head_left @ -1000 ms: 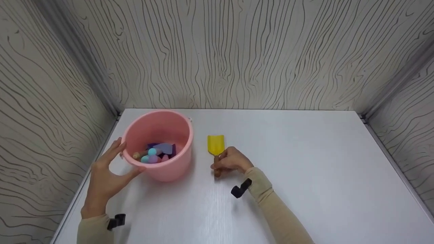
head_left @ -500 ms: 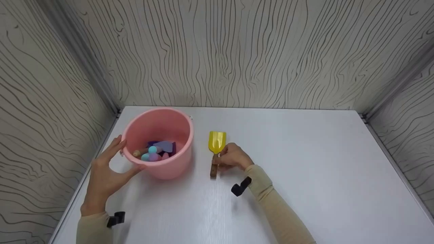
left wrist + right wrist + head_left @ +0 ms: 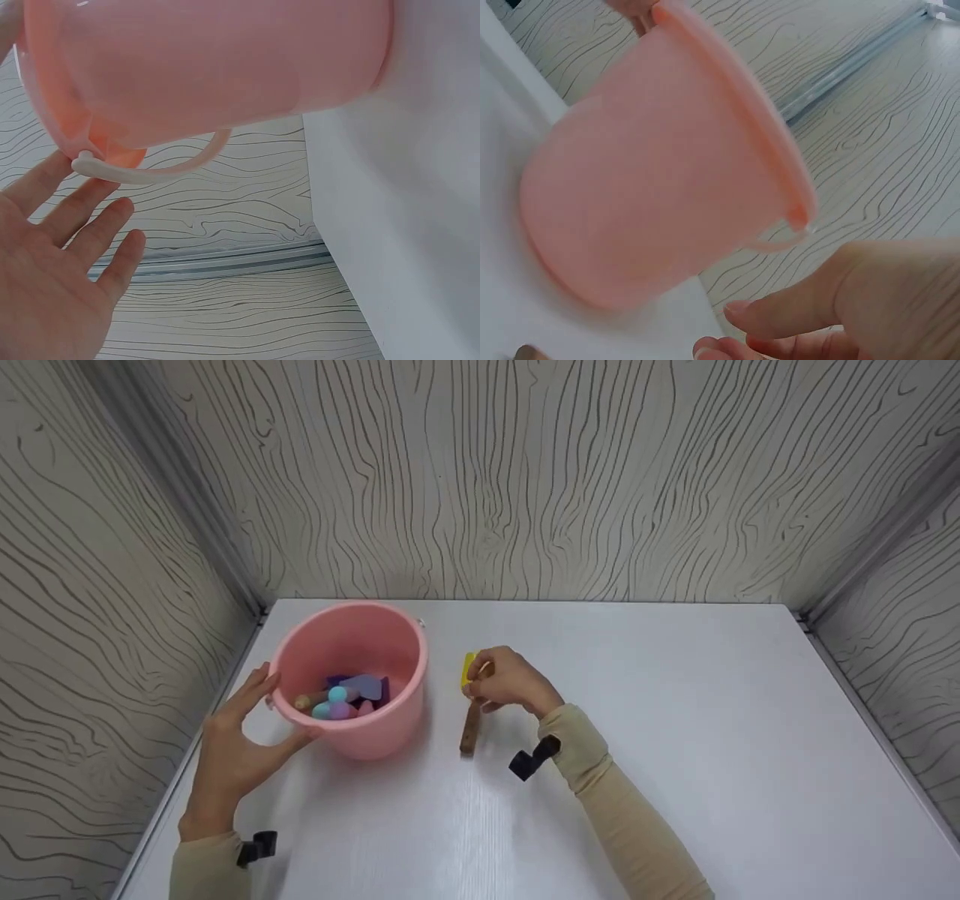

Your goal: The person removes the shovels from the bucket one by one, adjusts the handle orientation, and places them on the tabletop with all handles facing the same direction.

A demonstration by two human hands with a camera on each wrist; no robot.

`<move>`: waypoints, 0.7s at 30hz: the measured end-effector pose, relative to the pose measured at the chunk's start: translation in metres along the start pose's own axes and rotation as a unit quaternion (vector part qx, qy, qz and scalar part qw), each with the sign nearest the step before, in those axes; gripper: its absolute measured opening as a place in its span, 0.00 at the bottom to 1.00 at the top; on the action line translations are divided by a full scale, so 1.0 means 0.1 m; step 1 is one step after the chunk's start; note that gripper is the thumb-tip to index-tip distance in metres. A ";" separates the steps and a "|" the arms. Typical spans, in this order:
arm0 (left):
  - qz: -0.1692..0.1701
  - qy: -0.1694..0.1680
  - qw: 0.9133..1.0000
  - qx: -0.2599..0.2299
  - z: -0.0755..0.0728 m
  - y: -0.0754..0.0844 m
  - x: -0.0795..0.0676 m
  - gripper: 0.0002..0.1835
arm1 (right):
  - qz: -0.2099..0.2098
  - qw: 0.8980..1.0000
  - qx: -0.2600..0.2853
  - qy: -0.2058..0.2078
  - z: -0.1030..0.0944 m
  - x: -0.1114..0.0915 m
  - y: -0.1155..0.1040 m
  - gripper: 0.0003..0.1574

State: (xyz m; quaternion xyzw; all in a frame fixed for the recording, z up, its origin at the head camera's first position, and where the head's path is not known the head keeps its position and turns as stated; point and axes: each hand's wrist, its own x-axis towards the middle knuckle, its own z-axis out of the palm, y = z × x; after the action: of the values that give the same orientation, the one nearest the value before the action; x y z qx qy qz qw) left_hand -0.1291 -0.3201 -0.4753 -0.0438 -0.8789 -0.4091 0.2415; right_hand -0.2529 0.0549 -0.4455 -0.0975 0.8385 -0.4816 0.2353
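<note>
A pink bucket [image 3: 382,735] stands at the left of the table, holding several small coloured pieces [image 3: 341,705]. My left hand [image 3: 232,742] rests against its rim, thumb in front and fingers at the left side. In the left wrist view those fingers [image 3: 120,270] look straight and spread beside the white handle [image 3: 150,176]. A small toy shovel lies right of the bucket, its yellow blade [image 3: 468,664] partly hidden under my right hand [image 3: 514,682] and its brown handle [image 3: 470,727] pointing toward me. In the right wrist view, that hand's thumb and fingertips are apart with nothing between them.
The white tabletop [image 3: 660,720] extends to the right of the shovel. Wood-patterned panels [image 3: 525,480] enclose the back and both sides, with grey metal posts [image 3: 165,480] at the corners. A black bracket [image 3: 532,757] sits on each wrist.
My right hand has slid off the shovel's handle and up over its blade. The shovel has turned slightly, its handle end shifting left. My left hand and the bucket keep their places.
</note>
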 end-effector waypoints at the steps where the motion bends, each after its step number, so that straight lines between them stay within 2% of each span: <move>1: 0.001 0.000 1.000 0.000 0.00 0.00 0.00 0.51 | -0.017 1.000 -0.002 -0.001 -0.03 -0.02 -0.09 0.12; 6: 0.003 0.001 1.000 0.002 0.01 -0.01 0.00 0.51 | -0.096 0.995 -0.022 -0.016 -0.07 -0.13 -0.53 0.09; 10: 0.013 0.009 1.000 0.007 0.01 -0.02 0.00 0.52 | -0.159 0.986 -0.018 -0.040 0.01 -0.13 -0.81 0.10; 13: 0.020 0.011 1.000 0.008 0.02 -0.02 0.01 0.52 | -0.194 0.980 -0.035 -0.039 0.09 -0.08 -0.96 0.11; 17: 0.017 0.006 1.000 0.011 0.02 -0.02 0.01 0.51 | -0.200 0.976 -0.078 -0.039 0.25 0.02 -1.10 0.12; 21: 0.011 0.003 1.000 0.014 0.02 -0.01 0.00 0.51 | -0.153 0.983 -0.066 -0.079 0.46 0.12 -1.17 0.13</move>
State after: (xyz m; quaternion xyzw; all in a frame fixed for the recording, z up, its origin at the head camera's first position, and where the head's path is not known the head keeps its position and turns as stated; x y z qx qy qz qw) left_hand -0.1304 -0.3196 -0.4772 -0.0482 -0.8833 -0.3940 0.2495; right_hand -0.2478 -0.0451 -0.3692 -0.2782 0.8220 -0.4466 0.2176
